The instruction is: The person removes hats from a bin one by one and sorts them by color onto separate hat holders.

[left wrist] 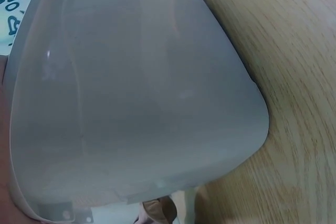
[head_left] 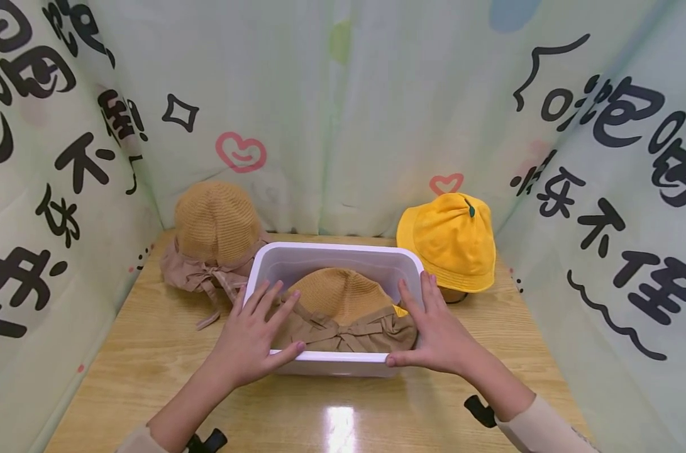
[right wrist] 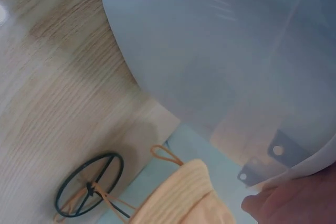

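A white plastic bin (head_left: 343, 357) stands on the table. Inside it lies a tan knitted hat (head_left: 343, 292) with a brown fabric brim and bow; a bit of yellow shows beside it. My left hand (head_left: 256, 333) rests on the bin's left front corner, fingers spread and straight, thumb along the front rim. At the right front corner my right hand (head_left: 436, 330) touches the rim the same way. The bin's outer wall (left wrist: 136, 87) fills most of the left wrist view, and its other side wall (right wrist: 226, 66) most of the right wrist view.
Behind the bin on the left sits another knitted hat (head_left: 217, 226) with a pinkish brim and ribbons. A yellow bucket hat (head_left: 450, 242) is at the back right, near a dark wire ring base (right wrist: 90, 184). Printed curtains (head_left: 320, 113) enclose the wooden table (head_left: 167, 352).
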The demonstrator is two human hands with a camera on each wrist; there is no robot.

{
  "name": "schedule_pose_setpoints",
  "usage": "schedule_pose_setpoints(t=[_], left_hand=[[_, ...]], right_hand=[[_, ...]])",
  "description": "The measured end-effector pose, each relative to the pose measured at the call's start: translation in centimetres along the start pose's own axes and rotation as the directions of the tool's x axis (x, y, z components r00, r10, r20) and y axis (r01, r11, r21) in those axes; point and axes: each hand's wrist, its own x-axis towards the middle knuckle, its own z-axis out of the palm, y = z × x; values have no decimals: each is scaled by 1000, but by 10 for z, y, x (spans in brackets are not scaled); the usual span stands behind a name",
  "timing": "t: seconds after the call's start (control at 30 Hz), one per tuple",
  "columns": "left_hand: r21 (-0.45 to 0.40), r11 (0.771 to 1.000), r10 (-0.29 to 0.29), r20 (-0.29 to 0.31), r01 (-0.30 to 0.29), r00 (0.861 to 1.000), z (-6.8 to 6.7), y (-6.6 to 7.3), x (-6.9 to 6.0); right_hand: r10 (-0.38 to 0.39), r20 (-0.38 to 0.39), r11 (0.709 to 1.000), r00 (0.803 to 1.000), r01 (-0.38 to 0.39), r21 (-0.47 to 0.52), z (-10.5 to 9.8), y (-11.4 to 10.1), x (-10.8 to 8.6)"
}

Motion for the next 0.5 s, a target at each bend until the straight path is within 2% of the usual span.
schedule_pose_setpoints(t=[0.23, 0.5], left_hand=[[-7, 1000, -3, -9, 3, 1000, 0, 0, 0], [-3, 1000, 0, 7, 0, 1000, 0, -1, 2]], right_hand=[[5, -8, 1000, 1000, -5, -3, 2, 0, 2], [19, -13, 1000, 1000, -19, -3, 1, 0, 1]])
